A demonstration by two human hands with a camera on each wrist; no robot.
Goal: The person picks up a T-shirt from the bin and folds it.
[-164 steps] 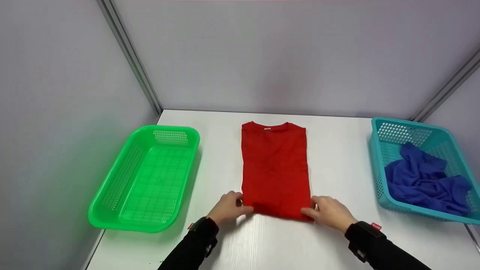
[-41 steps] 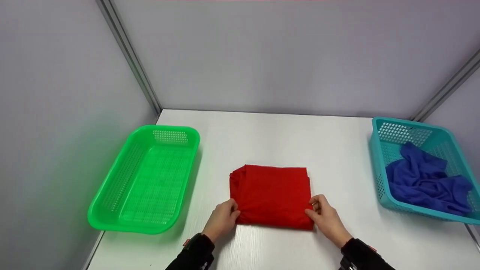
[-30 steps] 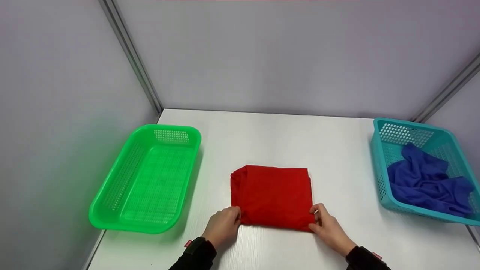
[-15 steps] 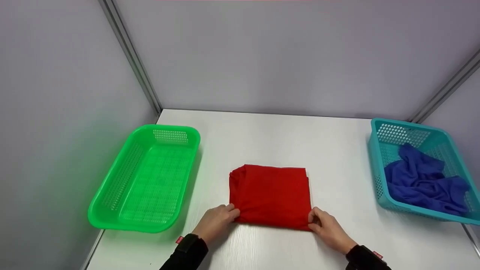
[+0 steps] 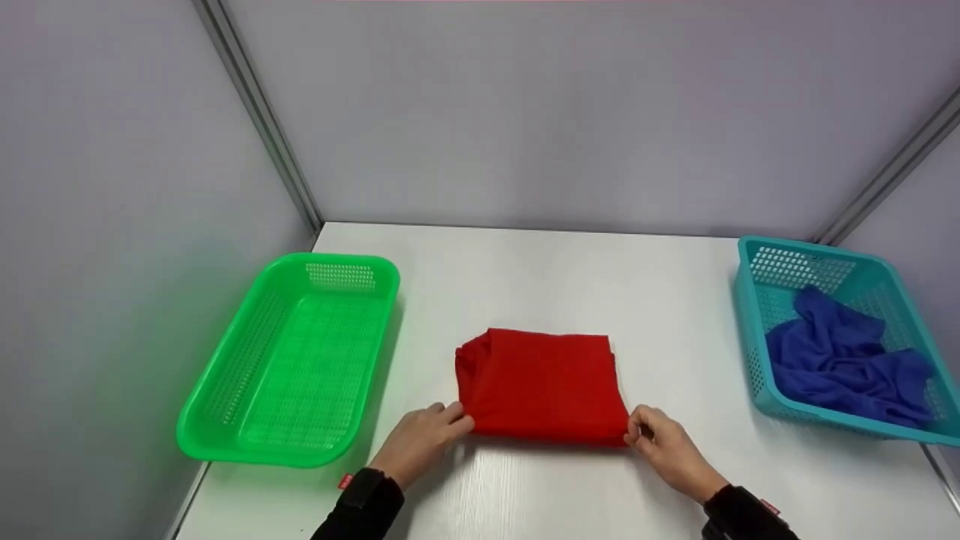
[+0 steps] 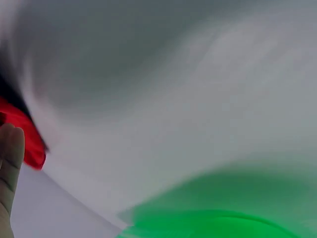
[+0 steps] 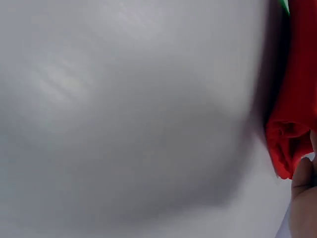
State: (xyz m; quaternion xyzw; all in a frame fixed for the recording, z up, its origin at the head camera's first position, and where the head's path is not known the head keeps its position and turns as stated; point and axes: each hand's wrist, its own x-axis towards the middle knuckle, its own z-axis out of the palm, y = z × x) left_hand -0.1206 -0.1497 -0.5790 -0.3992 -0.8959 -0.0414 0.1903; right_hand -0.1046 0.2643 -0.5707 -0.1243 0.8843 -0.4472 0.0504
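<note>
A folded red shirt is lying on the white bench, midway between its left and right edges and closer to the near edge than to the far one. The left hand is pinching the shirt's near left corner between thumb and fingers, and the right hand is pinching the near right corner the same way. Both corners are looking slightly raised off the bench, with a shadow showing under the near hem. The left side of the folded shirt is showing bunched layers, while the far edge is lying straight.

In the left wrist view a fingertip is lying against the red cloth, though the picture is badly blurred. In the right wrist view the thumb is pressing on the rolled edge of the red fabric.

A bright green basket is sitting along the left edge of the bench, well apart from the shirt. A teal basket is standing at the right edge, holding a crumpled blue cloth. Black sleeves are covering both forearms, and grey panels are walling in the bench on the left, the far side and the right.
</note>
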